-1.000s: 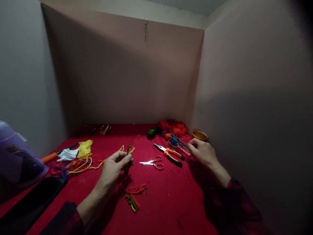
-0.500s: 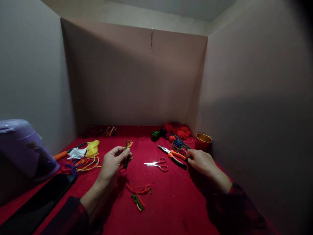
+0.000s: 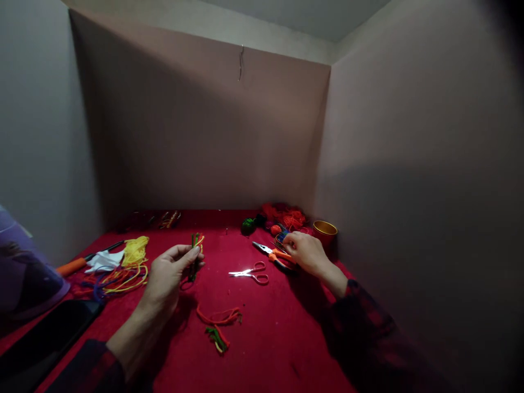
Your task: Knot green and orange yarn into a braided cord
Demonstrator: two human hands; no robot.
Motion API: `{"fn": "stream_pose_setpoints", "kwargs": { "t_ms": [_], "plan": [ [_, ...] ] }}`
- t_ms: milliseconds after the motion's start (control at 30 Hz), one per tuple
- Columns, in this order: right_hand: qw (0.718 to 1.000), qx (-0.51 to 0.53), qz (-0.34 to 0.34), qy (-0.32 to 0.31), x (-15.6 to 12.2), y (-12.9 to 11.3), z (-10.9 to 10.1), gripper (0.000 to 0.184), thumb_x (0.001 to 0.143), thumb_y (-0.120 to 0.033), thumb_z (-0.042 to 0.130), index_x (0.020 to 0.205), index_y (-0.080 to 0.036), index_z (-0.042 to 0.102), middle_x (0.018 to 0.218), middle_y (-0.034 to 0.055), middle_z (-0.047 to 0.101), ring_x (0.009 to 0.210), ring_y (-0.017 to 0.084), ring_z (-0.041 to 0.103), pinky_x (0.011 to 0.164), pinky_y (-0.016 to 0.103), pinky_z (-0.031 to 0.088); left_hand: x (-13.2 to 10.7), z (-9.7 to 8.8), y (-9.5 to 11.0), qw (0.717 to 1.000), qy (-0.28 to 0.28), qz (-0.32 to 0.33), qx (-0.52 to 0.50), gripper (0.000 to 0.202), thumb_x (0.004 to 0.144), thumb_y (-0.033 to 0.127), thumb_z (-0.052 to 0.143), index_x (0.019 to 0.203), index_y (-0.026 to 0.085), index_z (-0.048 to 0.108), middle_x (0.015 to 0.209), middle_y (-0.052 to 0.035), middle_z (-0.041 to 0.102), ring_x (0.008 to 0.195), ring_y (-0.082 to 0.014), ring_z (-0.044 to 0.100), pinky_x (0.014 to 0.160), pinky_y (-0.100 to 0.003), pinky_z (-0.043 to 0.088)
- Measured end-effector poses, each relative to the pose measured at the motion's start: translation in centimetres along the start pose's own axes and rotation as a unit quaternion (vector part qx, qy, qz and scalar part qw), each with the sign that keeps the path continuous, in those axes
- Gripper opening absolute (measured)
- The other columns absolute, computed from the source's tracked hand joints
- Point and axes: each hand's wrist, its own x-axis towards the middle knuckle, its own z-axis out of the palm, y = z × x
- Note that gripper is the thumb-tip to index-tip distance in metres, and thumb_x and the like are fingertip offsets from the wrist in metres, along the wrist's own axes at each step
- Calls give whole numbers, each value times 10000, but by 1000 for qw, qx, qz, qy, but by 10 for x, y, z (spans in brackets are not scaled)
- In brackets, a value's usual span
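Observation:
My left hand [image 3: 166, 275] pinches a small bundle of green, orange and yellow yarn strands [image 3: 195, 248] upright above the red cloth [image 3: 270, 333]. My right hand [image 3: 305, 252] rests over the orange-handled pliers [image 3: 270, 253], its fingers curled down by the blue and orange threads [image 3: 282, 236]; what it grips is hidden. Small scissors with pink handles [image 3: 250, 272] lie between the two hands. Cut orange and green yarn scraps [image 3: 216, 325] lie on the cloth below them.
Yellow and mixed yarn [image 3: 126, 265] lies at the left beside white paper and an orange-handled tool [image 3: 77, 265]. Yarn balls [image 3: 272, 218] and a gold-rimmed red cup [image 3: 325, 231] stand at the back right. A purple container [image 3: 20, 273] and a dark flat object [image 3: 45, 341] sit at the left.
My right hand has moved left and back, from the cloth beside the pliers' handles to over the pliers near the threads. My left hand keeps holding the strands.

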Motion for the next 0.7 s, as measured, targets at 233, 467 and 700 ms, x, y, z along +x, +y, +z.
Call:
{"fn": "stream_pose_setpoints", "kwargs": {
  "t_ms": [233, 467, 700],
  "plan": [
    [989, -60, -29, -131, 48, -18, 15, 218, 810, -350, 612, 831, -140, 667, 874, 104, 681, 818, 219, 642, 678, 295, 462, 2, -4, 16, 999, 25, 6, -29, 283, 537, 265, 781, 706, 114, 611, 607, -32, 664, 529, -104, 591, 499, -163, 448],
    [979, -96, -9, -178, 73, -20, 26, 266, 881, -307, 555, 1086, -140, 572, 1081, 77, 602, 940, 202, 599, 804, 396, 497, 5, -15, 35, 994, 86, 7, -61, 98, 647, 128, 666, 697, 121, 582, 587, -19, 650, 496, -99, 595, 496, -171, 469],
    [979, -91, 0, -182, 76, -24, 26, 276, 881, -297, 556, 1103, -135, 563, 1093, 82, 595, 945, 205, 598, 804, 397, 498, 6, -19, 40, 994, 92, 16, -61, 91, 663, 140, 660, 715, 108, 593, 591, -16, 645, 464, -79, 570, 435, -141, 419]
  ]
}}
